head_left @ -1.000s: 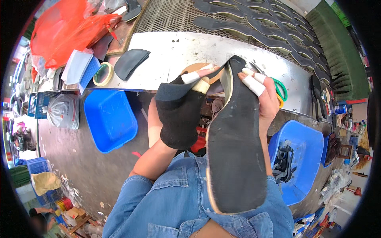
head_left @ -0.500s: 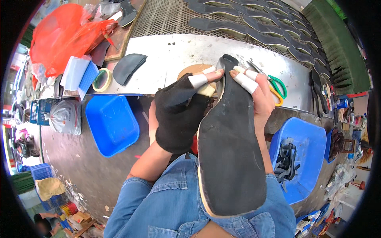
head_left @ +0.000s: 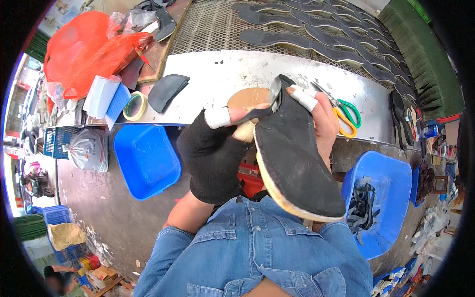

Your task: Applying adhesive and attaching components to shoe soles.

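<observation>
A black shoe insole (head_left: 299, 153) with a pale edge is held tilted in front of my chest, its wide end toward me. My right hand (head_left: 321, 116), with white tape on its fingers, is closed on the insole's narrow far end. My left hand (head_left: 213, 148), in a black fingerless glove with a taped thumb, pinches a dark strip (head_left: 257, 115) that stands away from the insole's edge. Under that thumb shows a pale block-like piece (head_left: 245, 130), partly hidden by the glove. Behind the hands a round tan disc (head_left: 247, 98) lies on the metal-topped bench (head_left: 203, 81).
Scissors (head_left: 349, 116) with green and yellow handles lie right of my hands. A tape roll (head_left: 134, 106) and a black curved piece (head_left: 168, 93) are at left. Below stand an empty-looking blue bin (head_left: 148, 163) and one with black scraps (head_left: 391, 208). Several insoles (head_left: 277, 38) cover the mesh.
The insole has turned, its wide end swinging right and tilting to show more pale edge. My left hand has moved down and left, drawing the dark strip away from the edge.
</observation>
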A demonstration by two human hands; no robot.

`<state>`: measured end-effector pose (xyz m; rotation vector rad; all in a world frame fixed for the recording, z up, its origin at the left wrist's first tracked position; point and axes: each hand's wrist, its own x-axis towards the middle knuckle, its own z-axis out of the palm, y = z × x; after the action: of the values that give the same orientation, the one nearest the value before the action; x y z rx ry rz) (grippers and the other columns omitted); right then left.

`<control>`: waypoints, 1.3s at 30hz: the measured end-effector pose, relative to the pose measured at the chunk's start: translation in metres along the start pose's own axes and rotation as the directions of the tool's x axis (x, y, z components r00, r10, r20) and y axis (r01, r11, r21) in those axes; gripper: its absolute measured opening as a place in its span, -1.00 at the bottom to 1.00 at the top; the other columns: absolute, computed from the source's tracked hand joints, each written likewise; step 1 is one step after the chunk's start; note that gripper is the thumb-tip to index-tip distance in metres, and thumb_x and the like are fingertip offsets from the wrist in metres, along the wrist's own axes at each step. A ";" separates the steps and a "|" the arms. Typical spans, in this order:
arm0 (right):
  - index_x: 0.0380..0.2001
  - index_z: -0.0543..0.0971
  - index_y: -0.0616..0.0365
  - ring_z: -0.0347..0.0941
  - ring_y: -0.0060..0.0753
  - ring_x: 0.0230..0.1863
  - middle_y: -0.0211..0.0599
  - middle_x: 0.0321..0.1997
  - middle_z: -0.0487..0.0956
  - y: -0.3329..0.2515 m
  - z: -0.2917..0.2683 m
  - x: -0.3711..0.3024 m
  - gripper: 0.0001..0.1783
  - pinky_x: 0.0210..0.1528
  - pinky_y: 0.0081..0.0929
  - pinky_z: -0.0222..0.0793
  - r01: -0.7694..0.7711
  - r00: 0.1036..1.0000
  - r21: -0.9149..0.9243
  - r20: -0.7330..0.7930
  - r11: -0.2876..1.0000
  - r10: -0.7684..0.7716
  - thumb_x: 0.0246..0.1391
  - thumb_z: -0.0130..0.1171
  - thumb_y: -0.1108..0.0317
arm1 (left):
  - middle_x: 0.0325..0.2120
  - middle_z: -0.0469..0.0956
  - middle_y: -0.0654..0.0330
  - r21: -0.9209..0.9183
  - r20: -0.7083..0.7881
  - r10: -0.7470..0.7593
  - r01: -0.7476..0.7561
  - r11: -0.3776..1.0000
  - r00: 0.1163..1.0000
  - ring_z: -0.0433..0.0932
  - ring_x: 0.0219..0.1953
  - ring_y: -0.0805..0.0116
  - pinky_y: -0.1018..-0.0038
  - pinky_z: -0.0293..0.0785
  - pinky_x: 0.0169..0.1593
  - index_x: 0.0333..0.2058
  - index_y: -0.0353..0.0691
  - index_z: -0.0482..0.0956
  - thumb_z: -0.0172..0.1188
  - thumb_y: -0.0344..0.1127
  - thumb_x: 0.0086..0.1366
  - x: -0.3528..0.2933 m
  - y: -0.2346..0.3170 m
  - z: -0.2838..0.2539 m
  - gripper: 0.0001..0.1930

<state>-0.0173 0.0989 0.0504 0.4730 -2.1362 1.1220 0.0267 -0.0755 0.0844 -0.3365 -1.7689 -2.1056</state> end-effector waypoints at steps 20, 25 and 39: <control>-0.21 0.62 0.16 0.42 -0.26 -0.30 -0.23 -0.30 0.50 0.002 0.001 0.000 -0.53 -0.27 -0.50 0.32 0.083 0.996 0.053 -0.022 0.995 -0.082 -0.38 0.33 0.50 | -0.32 0.60 0.15 -0.084 -0.114 -0.176 0.167 0.982 0.978 0.56 -0.28 0.44 0.52 0.47 -0.20 -0.24 -0.34 0.58 0.15 -0.50 0.19 -0.008 -0.001 -0.007 -0.85; -0.21 0.62 0.14 0.41 -0.27 -0.32 -0.24 -0.30 0.49 0.004 0.002 0.001 -0.52 -0.29 -0.48 0.32 0.077 0.997 0.075 -0.033 0.994 -0.075 -0.38 0.35 0.46 | -0.37 0.62 0.13 0.115 -0.034 0.026 -0.022 0.993 0.999 0.58 -0.34 0.43 0.49 0.49 -0.23 -0.21 -0.32 0.58 0.21 -0.52 0.13 -0.004 0.012 -0.006 -0.79; -0.24 0.61 0.15 0.36 -0.24 -0.39 -0.28 -0.42 0.41 -0.009 0.002 0.002 -0.54 -0.36 -0.42 0.27 0.181 0.982 -0.046 0.067 0.982 -0.178 -0.41 0.27 0.58 | 0.04 0.38 0.08 -0.416 0.156 -0.559 0.568 0.711 0.814 0.43 0.02 0.36 0.46 0.45 0.01 0.12 -0.40 0.26 -0.06 -0.26 0.33 -0.012 -0.009 -0.014 -0.55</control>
<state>-0.0139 0.0920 0.0559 0.6704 -2.1234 0.9597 0.0345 -0.0864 0.0693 0.1055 -1.4952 -2.9647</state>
